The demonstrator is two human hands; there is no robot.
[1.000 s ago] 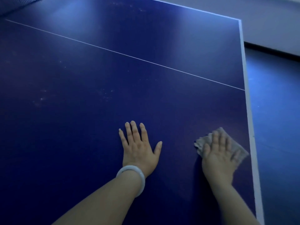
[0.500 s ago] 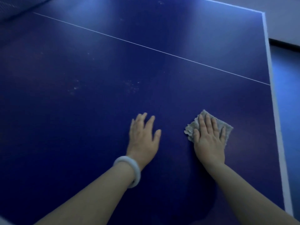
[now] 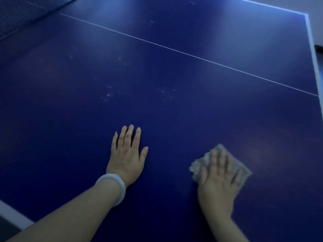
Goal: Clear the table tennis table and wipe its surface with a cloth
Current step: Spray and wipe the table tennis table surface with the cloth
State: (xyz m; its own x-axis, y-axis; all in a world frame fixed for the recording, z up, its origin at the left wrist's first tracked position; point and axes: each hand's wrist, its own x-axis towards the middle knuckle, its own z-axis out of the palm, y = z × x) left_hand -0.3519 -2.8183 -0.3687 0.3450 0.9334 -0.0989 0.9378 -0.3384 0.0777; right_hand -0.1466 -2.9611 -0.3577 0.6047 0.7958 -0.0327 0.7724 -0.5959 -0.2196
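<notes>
- Two bare hands lie flat on the dark blue bench (image 3: pixel 174 119), a table tennis top seen from above and slightly skewed.
- Left hand (image 3: pixel 126 154): palm down on the bare surface, fingers straight and a little spread, thumb out to the side, holding nothing. A pale, smooth bangle (image 3: pixel 114 186) circles its wrist.
- Right hand (image 3: pixel 217 180): palm down on a crumpled grey cloth (image 3: pixel 201 165), fingers straight and pressing it onto the bench rather than curled round it. This hand and the cloth are blurred, so the finer finger placement is unclear.
- Cloth: it lies on the near right part of the bench, to the right of the left hand and apart from it; its edges show beyond the fingers on the far side and both flanks.
- A thin white line (image 3: pixel 174 48) runs diagonally across the bench, well beyond both hands.
- White edge stripe (image 3: pixel 312 55) borders the bench on the right; another piece of white border (image 3: pixel 12 215) shows at the near left corner, just beside the left forearm.
- Net (image 3: pixel 26 13): a dark mesh strip crosses the far left corner.
- Faint pale specks (image 3: pixel 108 95) dot the surface between the hands and the thin line.
</notes>
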